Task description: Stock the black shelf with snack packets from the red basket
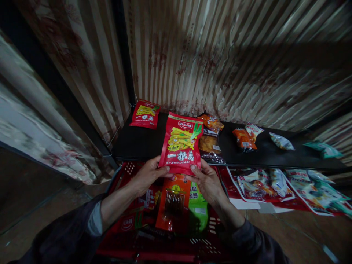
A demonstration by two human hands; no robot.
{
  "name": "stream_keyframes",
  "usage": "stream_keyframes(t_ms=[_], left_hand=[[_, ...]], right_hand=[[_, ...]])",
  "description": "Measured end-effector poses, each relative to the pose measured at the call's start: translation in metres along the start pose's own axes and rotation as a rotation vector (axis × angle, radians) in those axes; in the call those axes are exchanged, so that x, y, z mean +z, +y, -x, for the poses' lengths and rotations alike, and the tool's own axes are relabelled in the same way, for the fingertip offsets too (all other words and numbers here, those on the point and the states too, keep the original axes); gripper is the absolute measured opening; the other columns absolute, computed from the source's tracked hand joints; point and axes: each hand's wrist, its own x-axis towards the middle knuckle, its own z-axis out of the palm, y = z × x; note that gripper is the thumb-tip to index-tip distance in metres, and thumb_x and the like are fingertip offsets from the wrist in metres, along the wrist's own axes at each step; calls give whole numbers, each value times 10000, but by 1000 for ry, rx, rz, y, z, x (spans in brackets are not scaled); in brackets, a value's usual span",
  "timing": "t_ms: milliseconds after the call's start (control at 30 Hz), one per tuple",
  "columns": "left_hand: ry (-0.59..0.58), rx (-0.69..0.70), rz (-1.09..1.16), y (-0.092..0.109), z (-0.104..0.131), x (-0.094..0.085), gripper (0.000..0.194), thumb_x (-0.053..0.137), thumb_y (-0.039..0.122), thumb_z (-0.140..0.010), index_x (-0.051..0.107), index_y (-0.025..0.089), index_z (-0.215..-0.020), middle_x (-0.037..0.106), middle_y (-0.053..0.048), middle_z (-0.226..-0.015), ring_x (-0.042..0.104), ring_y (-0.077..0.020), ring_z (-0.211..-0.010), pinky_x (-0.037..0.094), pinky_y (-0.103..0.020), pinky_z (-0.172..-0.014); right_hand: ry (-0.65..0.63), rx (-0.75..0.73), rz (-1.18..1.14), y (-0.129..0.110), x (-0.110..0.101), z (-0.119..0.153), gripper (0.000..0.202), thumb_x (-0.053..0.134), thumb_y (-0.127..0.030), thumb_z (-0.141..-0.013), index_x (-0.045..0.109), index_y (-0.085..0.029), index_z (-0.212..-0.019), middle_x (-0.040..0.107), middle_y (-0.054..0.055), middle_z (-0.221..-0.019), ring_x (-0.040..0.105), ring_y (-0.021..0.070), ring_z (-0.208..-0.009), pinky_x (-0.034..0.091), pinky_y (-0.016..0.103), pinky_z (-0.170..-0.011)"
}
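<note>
A red snack bag [181, 143] with yellow sticks and a green onion on its front is held up between my two hands. My left hand [150, 176] pinches its lower left corner, thumb in front. At the lower right corner, my right hand [207, 181] grips it the same way. Directly below is a red shopping basket [110, 234] with several packs inside, among them an orange pack [173, 205] and a green pack [198, 209]. Behind the held bag runs a black shelf [137, 143], where a matching red bag [145, 114] leans at the left end.
Along the shelf lie a brown snack bag [210, 145], an orange bag [211, 123], a small orange-red bag [244, 139], a white bag [282, 141] and a teal bag [323, 149]. Baskets with more packs [264, 183] stand below right. A dark post [123, 51] and pleated curtain [220, 55] rise behind.
</note>
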Motion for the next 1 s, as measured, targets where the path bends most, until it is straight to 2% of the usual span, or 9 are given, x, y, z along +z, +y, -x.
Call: stream_keyframes(t_ms=[167, 333, 667, 1000], left_hand=[[19, 20, 32, 2, 2, -1, 371, 816, 310, -701, 715, 183, -1034, 758, -76, -1042, 712, -215, -912, 554, -327, -843], [78, 9, 147, 4, 0, -4, 431, 846, 357, -660, 709, 173, -1025, 770, -74, -985, 726, -222, -865, 560, -349, -848], [130, 10, 259, 11, 3, -10, 438, 874, 401, -605, 734, 168, -949, 783, -66, -857, 727, -215, -693, 590, -325, -684], [144, 38, 241, 9, 0, -8, 506, 873, 428, -581, 735, 138, -973, 782, -79, -906, 732, -221, -733, 582, -321, -722]], right_hand=[[-12, 34, 22, 3, 1, 3, 376, 856, -308, -652, 722, -276, -1002, 761, -22, -917, 687, 129, -663, 596, 226, -530], [-47, 40, 59, 7, 6, 7, 380, 854, -335, -658, 728, -281, -1013, 753, -18, -934, 683, 135, -683, 588, 218, -502], [-89, 24, 70, 9, 15, 13, 386, 824, -356, -705, 719, -293, -1071, 749, 7, -1007, 696, 165, -715, 576, 236, -485], [-36, -6, 66, 16, 12, 10, 402, 835, -369, -689, 725, -269, -1063, 749, 14, -998, 694, 160, -718, 569, 229, -506]])
